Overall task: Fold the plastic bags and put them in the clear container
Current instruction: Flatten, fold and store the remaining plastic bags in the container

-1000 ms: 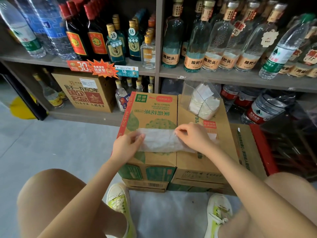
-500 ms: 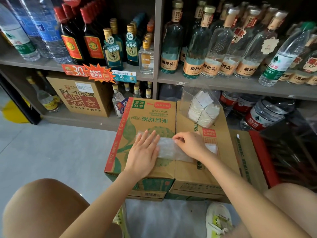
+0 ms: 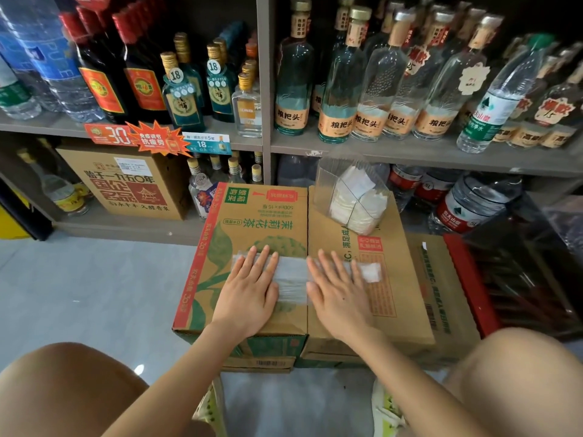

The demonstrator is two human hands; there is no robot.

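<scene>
Risk: the plastic bag [image 3: 291, 277] is a thin, see-through strip lying across the seam between two cardboard boxes [image 3: 252, 216] at centre frame. It will likely spring open or puff up once the palms lift, undoing the fold. The film probably slides on smooth cardboard, so uneven pressure could skew the strip, and the seam beneath could leave a crooked crease. The clear container [image 3: 353, 197], above and right of centre near the back of the right-hand box, already holds folded white bags [image 3: 356, 212]. It looks light, so a hasty reach could tip it or push it off the back toward the shelf [image 3: 410, 152]. Fingers: the left hand [image 3: 249, 288] is palm down on the strip's left part, its fingers [image 3: 262, 260] straight and slightly fanned, gripping nothing. The right hand [image 3: 339, 291] lies the same way on the right part, fingers [image 3: 334, 263] straight, flat and a little spread, pressing only. The bag's whitish right end shows just past the right fingertips, and a bare patch of bag shows between the hands. No pinch on either side.
</scene>
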